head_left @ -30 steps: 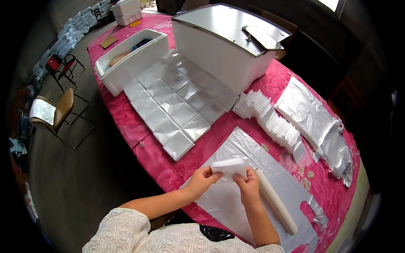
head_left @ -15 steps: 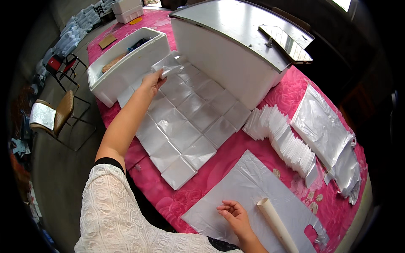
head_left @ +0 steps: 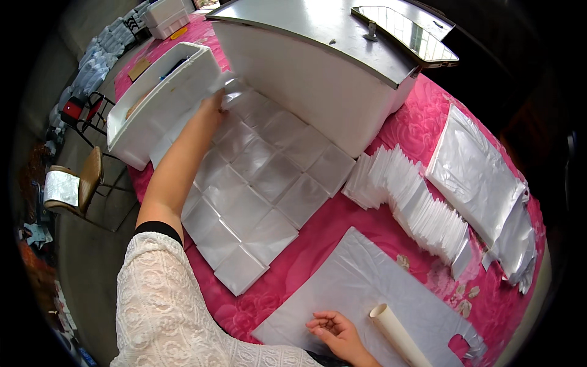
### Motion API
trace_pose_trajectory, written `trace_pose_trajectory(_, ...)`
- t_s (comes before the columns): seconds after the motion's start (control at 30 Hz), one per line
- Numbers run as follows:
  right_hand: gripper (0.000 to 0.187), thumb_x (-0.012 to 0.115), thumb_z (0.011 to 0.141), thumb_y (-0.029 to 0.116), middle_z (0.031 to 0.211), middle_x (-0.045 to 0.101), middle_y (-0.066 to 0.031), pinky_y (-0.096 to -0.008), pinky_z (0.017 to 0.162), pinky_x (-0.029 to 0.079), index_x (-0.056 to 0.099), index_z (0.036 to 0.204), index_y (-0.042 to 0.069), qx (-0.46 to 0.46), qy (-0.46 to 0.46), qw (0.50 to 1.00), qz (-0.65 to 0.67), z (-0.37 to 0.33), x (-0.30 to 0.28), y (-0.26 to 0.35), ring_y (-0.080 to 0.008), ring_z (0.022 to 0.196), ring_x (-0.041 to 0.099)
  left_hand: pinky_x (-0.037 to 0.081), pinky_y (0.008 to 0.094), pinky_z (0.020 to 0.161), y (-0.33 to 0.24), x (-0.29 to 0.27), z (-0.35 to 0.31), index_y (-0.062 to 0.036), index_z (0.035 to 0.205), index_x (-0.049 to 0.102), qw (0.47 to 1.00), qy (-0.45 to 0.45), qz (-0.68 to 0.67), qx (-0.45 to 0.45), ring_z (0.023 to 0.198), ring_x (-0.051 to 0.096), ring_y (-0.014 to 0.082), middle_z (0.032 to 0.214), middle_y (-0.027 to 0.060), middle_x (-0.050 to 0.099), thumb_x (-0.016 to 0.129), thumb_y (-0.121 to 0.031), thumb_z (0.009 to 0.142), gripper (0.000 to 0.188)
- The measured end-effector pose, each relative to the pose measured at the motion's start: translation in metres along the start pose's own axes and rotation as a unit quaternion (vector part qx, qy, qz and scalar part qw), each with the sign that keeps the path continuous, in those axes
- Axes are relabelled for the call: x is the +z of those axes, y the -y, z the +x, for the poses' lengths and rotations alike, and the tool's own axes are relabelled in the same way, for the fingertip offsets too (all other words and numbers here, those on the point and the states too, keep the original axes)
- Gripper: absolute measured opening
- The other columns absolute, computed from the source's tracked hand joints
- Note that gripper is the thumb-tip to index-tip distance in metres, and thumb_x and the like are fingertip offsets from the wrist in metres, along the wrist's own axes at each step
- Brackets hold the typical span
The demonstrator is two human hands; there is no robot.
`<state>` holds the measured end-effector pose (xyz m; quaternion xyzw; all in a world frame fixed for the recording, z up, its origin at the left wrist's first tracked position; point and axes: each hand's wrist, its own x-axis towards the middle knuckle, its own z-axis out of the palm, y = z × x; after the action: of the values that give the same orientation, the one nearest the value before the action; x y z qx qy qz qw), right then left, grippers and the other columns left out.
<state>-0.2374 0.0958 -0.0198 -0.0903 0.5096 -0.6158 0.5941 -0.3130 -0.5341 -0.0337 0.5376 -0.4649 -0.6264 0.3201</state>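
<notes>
My left hand (head_left: 214, 105) reaches to the far end of a block of square, silvery-clear plastic packets laid in rows. Its fingers are closed on the edge of a shiny plastic packet (head_left: 231, 92), though they are partly hidden. The laid-out packets (head_left: 254, 159) overlap slightly at their edges. Down near the table's front, my right hand (head_left: 339, 333) is open, fingers loosely curled and holding nothing. Below it lies a flat grey plastic bag (head_left: 354, 272), with a pale cardboard tube (head_left: 400, 336) lying across it beside the hand.
A white foam box (head_left: 162, 101) stands left of the packets, a larger white box (head_left: 299, 73) with a metal lid behind them. A phone (head_left: 403, 37) lies on the lid. Rightward are a fanned stack of packets (head_left: 409, 205) and silver bags (head_left: 471, 177). Chairs (head_left: 79, 183) stand at left.
My left hand has lowered the packet towards the far end of the rows, between the two boxes. The view has shifted a little. My right hand stays above the grey bag.
</notes>
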Motion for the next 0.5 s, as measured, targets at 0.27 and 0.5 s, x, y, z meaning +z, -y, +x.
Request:
trace_pose_trajectory(0.27,0.032,0.059,0.086,0.009,0.099,0.060,-0.0017,-0.0196,0.071,0.042,0.050,0.117,0.005,-0.004,0.000,0.999,0.053,0.003,0.007,0.001,-0.0065,0.085,0.054,0.022,0.0468,0.106,-0.031,0.016,-0.027,-0.0062,0.139,0.023,0.998,0.029,0.037,-0.035,0.133,0.022,0.0332,0.144,0.0184,0.022,0.050,-0.035,0.086,0.066)
trace_pose_trajectory(0.5,0.032,0.059,0.087,0.009,0.099,0.060,-0.0016,-0.0196,0.072,0.042,0.050,0.117,0.005,0.003,0.013,0.998,0.054,0.000,0.005,0.004,-0.0066,0.086,0.054,0.034,0.0341,0.100,-0.029,0.017,-0.015,-0.0063,0.133,0.039,0.995,-0.023,-0.076,-0.059,0.123,0.040,0.0323,0.137,0.0160,0.039,0.058,-0.037,0.082,0.063)
